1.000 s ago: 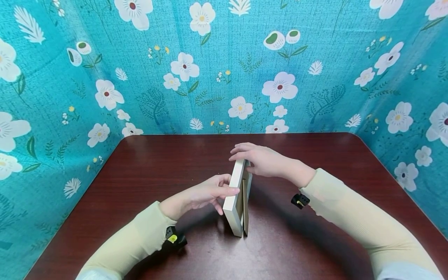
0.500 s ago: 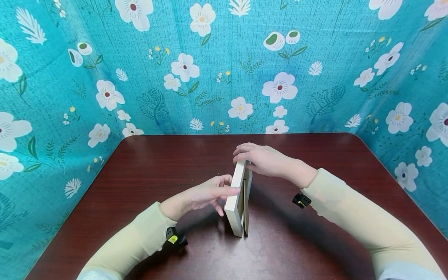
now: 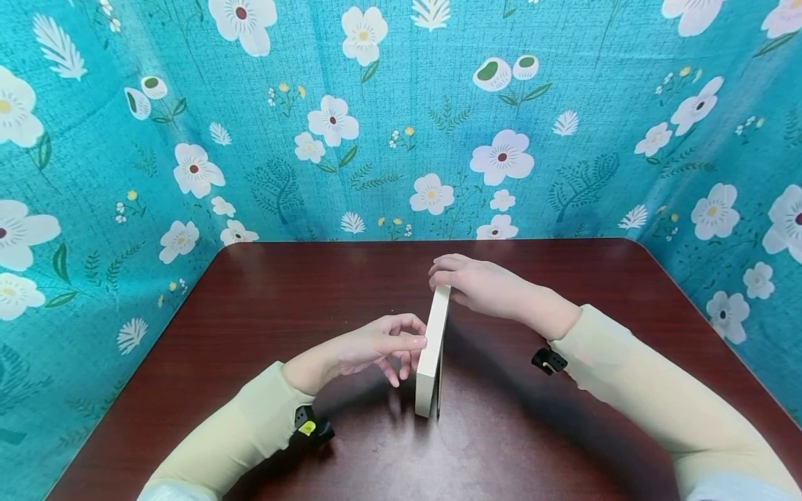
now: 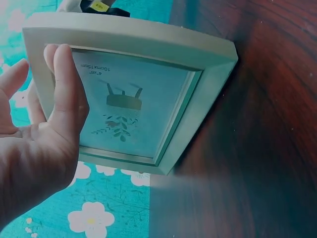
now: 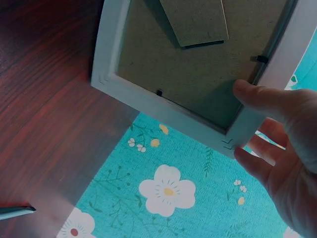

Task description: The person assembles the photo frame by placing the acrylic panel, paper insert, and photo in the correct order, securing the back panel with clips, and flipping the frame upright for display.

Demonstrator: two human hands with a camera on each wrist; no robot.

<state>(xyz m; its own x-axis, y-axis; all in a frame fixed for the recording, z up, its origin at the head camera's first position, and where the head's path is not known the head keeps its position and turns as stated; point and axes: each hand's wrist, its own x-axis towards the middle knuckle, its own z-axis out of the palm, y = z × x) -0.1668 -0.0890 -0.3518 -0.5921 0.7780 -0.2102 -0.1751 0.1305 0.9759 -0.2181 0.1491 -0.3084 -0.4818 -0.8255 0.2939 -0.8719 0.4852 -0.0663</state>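
Observation:
A cream picture frame (image 3: 431, 348) stands edge-on on the table, leaning slightly. In the left wrist view the glass front of the frame (image 4: 138, 32) shows a printed insert. My left hand (image 3: 382, 344) is at this front side, fingers loosely extended, thumb by the frame's upper edge; whether they touch it is unclear. My right hand (image 3: 485, 285) grips the far upper corner, its thumb on the back and fingers round the edge. In the right wrist view the brown backboard (image 5: 188, 74) carries an easel leg (image 5: 198, 22) and small black clips.
The dark red-brown table (image 3: 282, 292) surrounds the frame. A blue floral cloth (image 3: 401, 125) hangs behind and beside it. Small black devices (image 3: 549, 360) sit at both wrists.
The frame has turned and shifted slightly right, so its back and easel leg show less. My right hand moved right with it. My left hand stayed nearly in place, overlapping the frame less.

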